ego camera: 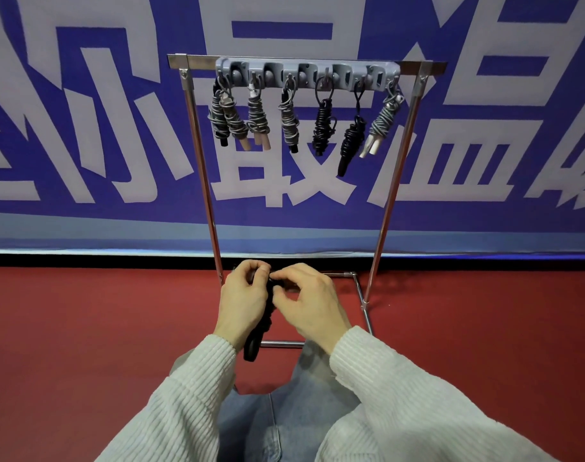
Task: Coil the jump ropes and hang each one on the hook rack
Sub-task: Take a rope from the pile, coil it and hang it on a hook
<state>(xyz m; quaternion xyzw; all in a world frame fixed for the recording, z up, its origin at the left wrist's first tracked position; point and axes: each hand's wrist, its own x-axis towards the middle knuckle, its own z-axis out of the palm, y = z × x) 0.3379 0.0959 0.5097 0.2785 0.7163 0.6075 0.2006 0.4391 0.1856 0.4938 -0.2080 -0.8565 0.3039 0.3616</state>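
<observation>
The stand is polished metal tubing that catches the light, and the hook rack on its top bar looks like smooth matt grey plastic. The hanging ropes look like rubbery cord, some grey, some glossy black. The floor is matt red carpet, the sleeves ribbed pale knit, the trousers blue denim.

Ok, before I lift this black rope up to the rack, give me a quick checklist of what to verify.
1. Left hand grips the black rope: ok.
2. Right hand pinches its top: ok.
3. Hanging loop formed: cannot tell, the hands hide it.
4. Coil wound tight: cannot tell, mostly covered.
5. Free hook on the hook rack: cannot tell; every hook that shows seems taken.
6. Hung ropes clear of the floor: ok.
</observation>
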